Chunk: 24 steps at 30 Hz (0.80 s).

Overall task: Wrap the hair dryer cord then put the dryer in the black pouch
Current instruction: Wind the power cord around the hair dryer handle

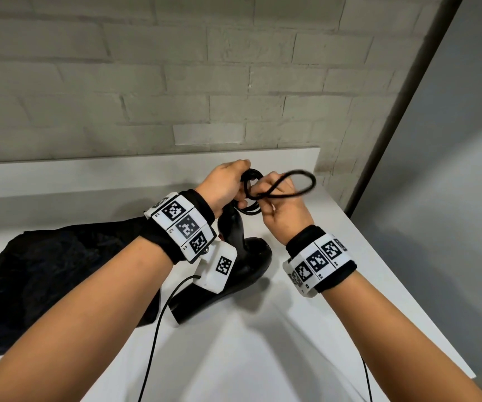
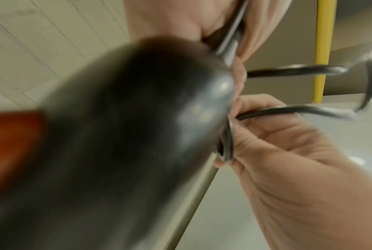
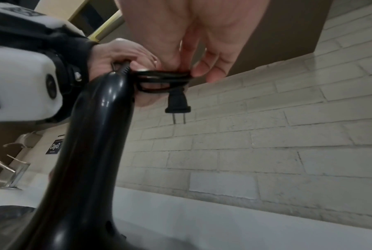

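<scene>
A glossy black hair dryer [image 1: 242, 265] stands with its body on the white counter [image 1: 306, 314] and its handle [image 3: 95, 135] pointing up. My left hand [image 1: 225, 187] grips the top of the handle together with several coils of the black cord [image 1: 250, 195]. My right hand [image 1: 283, 204] pinches the cord bundle [image 3: 163, 76] beside the left hand, and a loose loop [image 1: 300, 184] swings out to the right, blurred. The plug [image 3: 177, 103] hangs below the bundle, prongs down. The black pouch [image 1: 60, 274] lies crumpled on the counter to the left, under my left forearm.
A pale brick wall [image 1: 176, 82] rises behind the counter. The counter ends at the right, next to a grey panel [image 1: 451, 169]. Thin black wrist-camera cables [image 1: 158, 329] hang across the near counter. A clear glass object [image 3: 14, 174] stands far left in the right wrist view.
</scene>
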Motion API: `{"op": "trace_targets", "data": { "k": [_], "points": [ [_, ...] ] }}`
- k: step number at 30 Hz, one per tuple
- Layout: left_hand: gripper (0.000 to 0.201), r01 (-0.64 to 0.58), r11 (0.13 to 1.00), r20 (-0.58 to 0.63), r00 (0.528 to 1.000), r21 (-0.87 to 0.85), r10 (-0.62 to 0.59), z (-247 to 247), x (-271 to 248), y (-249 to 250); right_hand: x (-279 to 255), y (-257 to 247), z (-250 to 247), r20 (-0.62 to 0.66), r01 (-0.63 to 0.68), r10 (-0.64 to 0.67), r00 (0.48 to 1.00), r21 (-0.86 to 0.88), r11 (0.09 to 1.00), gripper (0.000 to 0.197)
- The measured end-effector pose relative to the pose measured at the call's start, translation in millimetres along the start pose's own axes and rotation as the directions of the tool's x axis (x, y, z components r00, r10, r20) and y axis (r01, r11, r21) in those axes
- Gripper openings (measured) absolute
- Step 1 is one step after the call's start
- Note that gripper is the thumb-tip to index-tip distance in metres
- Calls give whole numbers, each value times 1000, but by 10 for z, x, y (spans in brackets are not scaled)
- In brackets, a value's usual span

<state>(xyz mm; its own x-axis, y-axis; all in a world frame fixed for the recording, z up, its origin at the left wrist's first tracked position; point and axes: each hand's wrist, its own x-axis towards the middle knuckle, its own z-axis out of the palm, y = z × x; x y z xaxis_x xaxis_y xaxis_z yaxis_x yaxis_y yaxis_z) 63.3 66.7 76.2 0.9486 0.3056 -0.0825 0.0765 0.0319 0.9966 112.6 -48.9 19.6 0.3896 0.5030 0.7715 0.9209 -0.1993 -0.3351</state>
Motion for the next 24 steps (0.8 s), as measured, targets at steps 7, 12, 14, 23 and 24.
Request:
{"op": "trace_targets", "data": {
  "k": [7, 12, 14, 23, 24],
  "points": [
    [32, 16, 1000, 89, 996, -24, -14, 51, -73, 2, 76, 72, 90, 1, -377, 397, 918, 314, 871, 39],
    [32, 20, 999, 83, 996, -26, -18, 39, -83, 17, 76, 61, 103, 198, -452, 407, 892, 450, 771, 26],
    [34, 28, 999, 64, 998, -16, -27, 32, -77, 23, 72, 43, 97, 219, -456, 400, 890, 456, 764, 11],
    [42, 46, 995, 18, 999, -87, -45, 22, -50, 18, -229, 258, -136, 475, -428, 343, 811, 82, 900, 19],
    [42, 46, 995, 31, 999, -93, -43, 28, -54, 13, -259, 310, -158, 506, -439, 360, 783, 39, 898, 16]
  ]
}}
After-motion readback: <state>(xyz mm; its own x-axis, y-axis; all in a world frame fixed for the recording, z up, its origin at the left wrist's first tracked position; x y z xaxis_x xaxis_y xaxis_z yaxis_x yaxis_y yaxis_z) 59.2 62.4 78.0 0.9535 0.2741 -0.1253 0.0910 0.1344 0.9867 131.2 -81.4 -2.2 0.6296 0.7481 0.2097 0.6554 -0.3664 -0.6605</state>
